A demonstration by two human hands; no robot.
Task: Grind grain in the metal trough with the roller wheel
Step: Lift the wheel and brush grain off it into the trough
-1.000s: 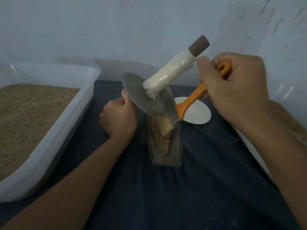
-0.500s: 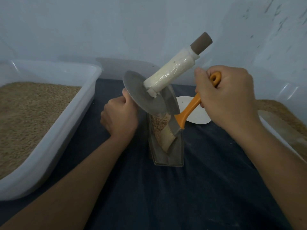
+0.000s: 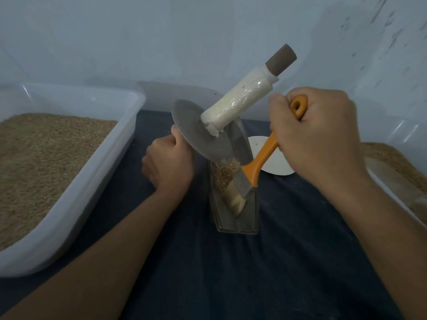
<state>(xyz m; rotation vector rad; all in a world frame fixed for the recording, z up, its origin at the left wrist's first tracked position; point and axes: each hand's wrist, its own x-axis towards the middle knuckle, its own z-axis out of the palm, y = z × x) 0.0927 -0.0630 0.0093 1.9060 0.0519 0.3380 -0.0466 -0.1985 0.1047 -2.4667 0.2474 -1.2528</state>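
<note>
A narrow metal trough (image 3: 251,218) lies on the dark cloth, holding a patch of grain (image 3: 223,175). The roller wheel (image 3: 198,132), a metal disc on a white-wrapped axle (image 3: 238,105), is tilted above the trough's far end. My left hand (image 3: 168,163) grips the axle end behind the disc, hidden from view. My right hand (image 3: 316,132) grips the orange handle of a brush (image 3: 258,165). The brush's pale bristles (image 3: 235,200) press into the trough near its front end.
A white plastic tub (image 3: 76,188) full of grain stands at the left. Another tub of grain (image 3: 397,165) sits at the right edge. A white round lid (image 3: 275,162) lies behind the trough. A pale wall closes off the back.
My right hand has drawn the brush toward me along the trough, sweeping the bristles from the grain patch to the front end. The left hand and wheel have stayed put.
</note>
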